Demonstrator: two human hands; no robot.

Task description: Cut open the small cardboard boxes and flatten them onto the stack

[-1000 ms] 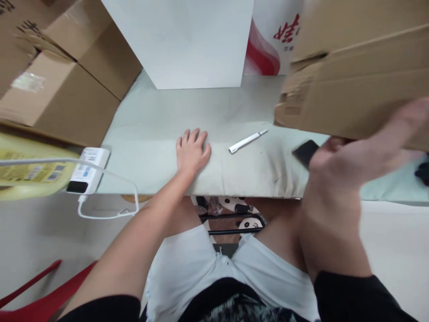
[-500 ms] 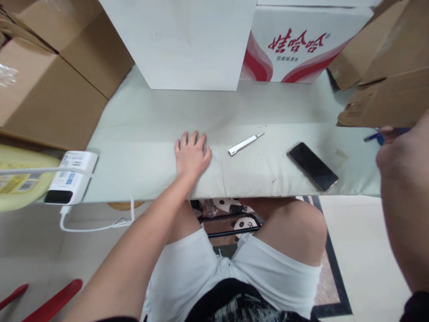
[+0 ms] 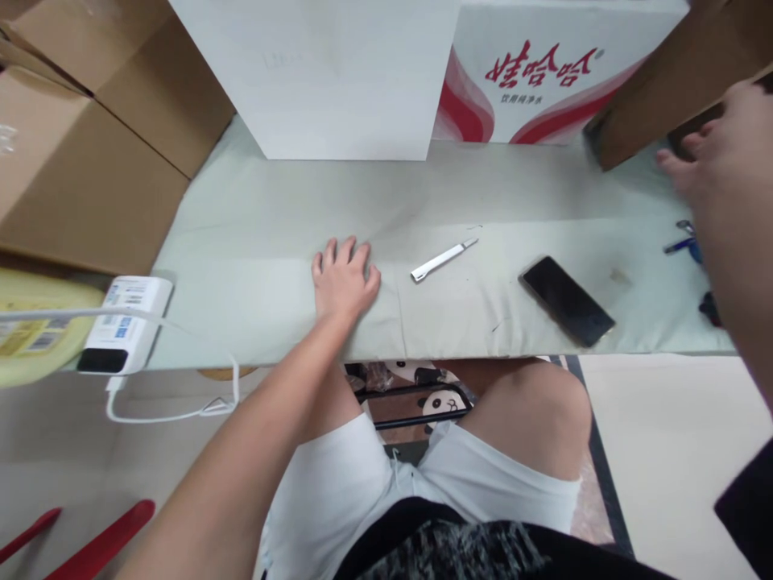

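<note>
My left hand (image 3: 345, 278) lies flat on the pale green cloth, fingers spread, holding nothing. To its right is a slim silver-white craft knife (image 3: 443, 260), its narrow tip pointing away to the upper right. A black phone (image 3: 566, 300) rests screen up farther right. At the upper right, my right hand (image 3: 728, 149) is raised beside an opened brown cardboard box (image 3: 670, 80). Its thumb and fingers are apart, though part of the hand is cut off by the frame edge. Below it, a small blue object (image 3: 688, 244) lies on the cloth, partly hidden by my forearm.
A tall white box (image 3: 338, 89) and a white carton with red lettering (image 3: 537, 93) stand at the back. Brown boxes (image 3: 90, 169) fill the left, near a yellow container (image 3: 42, 354) and a white device with a cable (image 3: 126, 326). The table's front edge runs above my knees.
My right hand has moved up and away from beside the blue object to the cardboard box, whose flap has shifted. The blue object is now more exposed. My left hand stays put.
</note>
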